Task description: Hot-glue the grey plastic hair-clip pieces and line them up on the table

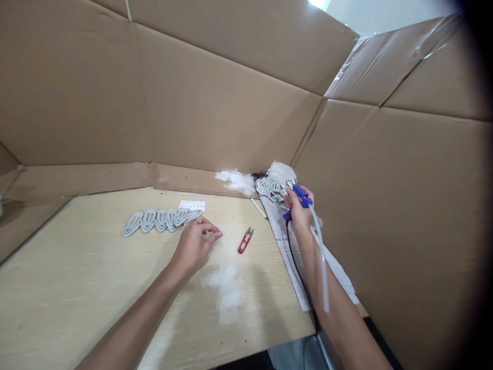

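Note:
My right hand (302,210) is wrapped around a blue hot glue gun (303,197), with a long translucent glue stick (322,267) trailing from its back over my forearm. The gun's front points toward a pile of small metal-looking pieces (270,188) at the table's back right. My left hand (198,241) hovers low over the table, thumb and forefinger drawn together; whatever is in them, if anything, is too small to make out. Just beyond it lies an overlapping row of grey flat slotted pieces (162,220), its right end by my fingers.
Red thread snips (245,240) lie between my hands. A white printed card (192,205) sits behind the grey row. White fluffy material (236,181) is at the back, and paper (287,252) lies under the pile. Cardboard walls (231,103) enclose the table; a black cord (295,264) hangs from the gun.

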